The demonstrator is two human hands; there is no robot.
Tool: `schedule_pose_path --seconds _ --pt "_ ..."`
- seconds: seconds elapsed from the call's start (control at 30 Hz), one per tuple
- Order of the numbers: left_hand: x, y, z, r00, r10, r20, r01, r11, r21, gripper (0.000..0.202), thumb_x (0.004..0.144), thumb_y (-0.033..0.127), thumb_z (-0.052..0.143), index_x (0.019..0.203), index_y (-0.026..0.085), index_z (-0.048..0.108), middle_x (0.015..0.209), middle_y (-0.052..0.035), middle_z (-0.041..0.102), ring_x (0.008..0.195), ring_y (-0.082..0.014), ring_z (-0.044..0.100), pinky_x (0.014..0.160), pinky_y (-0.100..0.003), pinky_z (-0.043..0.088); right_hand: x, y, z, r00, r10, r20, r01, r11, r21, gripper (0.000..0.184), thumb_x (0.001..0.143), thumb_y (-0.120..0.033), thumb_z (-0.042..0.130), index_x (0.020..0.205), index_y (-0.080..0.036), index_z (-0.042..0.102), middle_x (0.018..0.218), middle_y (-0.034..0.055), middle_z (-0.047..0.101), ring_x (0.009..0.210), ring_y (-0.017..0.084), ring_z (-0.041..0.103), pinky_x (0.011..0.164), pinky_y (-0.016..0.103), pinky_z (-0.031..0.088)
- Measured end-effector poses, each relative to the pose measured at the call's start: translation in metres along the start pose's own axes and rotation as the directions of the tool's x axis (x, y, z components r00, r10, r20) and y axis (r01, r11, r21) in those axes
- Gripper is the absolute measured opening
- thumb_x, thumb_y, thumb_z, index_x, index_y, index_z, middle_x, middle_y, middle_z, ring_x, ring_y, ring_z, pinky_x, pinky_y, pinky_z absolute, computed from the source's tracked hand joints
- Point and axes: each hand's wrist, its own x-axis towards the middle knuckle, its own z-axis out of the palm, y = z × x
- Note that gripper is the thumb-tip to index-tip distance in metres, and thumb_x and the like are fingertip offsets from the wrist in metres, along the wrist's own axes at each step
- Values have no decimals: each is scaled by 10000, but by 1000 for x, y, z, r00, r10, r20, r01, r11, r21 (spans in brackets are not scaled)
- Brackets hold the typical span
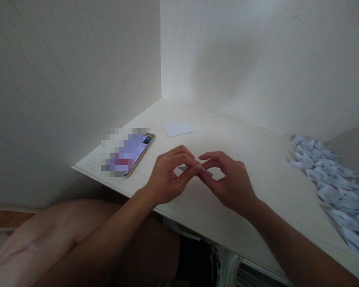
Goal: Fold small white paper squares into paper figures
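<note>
Over the table (257,141), small paper (208,172) is pinched by curled fingertips of left hand (171,175) and right hand (235,181) | folded-looking papers (332,179) are already massed far right | flat sheet (178,129) beyond, seemingly left unfolded

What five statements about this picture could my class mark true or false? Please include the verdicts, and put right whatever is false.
1. The left hand and right hand meet at a thin pale piece. True.
2. The phone lies to the right of both hands. False: the phone lies to their left.
3. A flat white sheet lies on the table, beyond the hands. True.
4. The heap of white pieces is beside the phone. False: the heap of white pieces is at the table's right side.
5. The flat white sheet covers the phone. False: they lie apart.
</note>
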Motion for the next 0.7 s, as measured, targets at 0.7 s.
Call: schedule_pose_path --seconds 0.7 --pt "0 -1 -2 999 16 35 -16 1000 -1 96 956 219 742 861 210 730 834 -22 700 786 -150 653 717 -286 528 -2 2 5 990 -134 52 136 990 -27 180 1000 -310 661 876 -239 771 836 25 827 702 178 744 718 314 560"
